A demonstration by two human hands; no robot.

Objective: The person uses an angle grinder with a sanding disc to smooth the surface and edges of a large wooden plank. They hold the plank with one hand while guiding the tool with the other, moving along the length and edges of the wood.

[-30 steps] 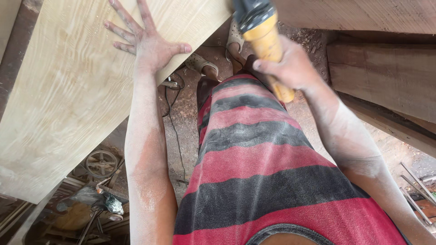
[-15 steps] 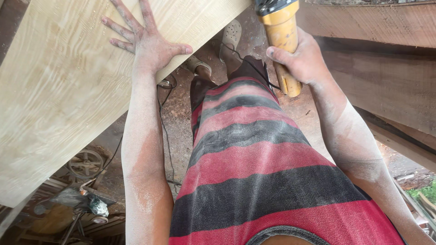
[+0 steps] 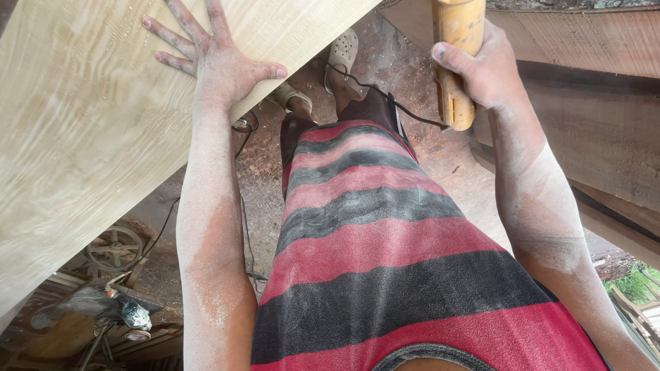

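My left hand (image 3: pixel 213 58) lies flat with fingers spread on a large pale wooden board (image 3: pixel 82 137) that slants across the left of the head view. My right hand (image 3: pixel 481 69) is wrapped around the yellow handle of a power tool (image 3: pixel 455 62); the tool's head is cut off by the top edge. A black cord (image 3: pixel 405 113) runs from the tool down past my red and grey striped shirt. Both arms are dusted with sawdust.
Darker wooden planks (image 3: pixel 591 117) stand at the right. My feet in pale sandals (image 3: pixel 340 51) rest on a sawdust-covered floor (image 3: pixel 426 158). A metal machine with a wheel (image 3: pixel 113 247) and clutter sits at the lower left. Green plants (image 3: pixel 636 282) show at the right edge.
The view has tilted, so the board and my left hand sit higher in frame. My right hand has lifted the yellow tool upward, and its dark head has left the view.
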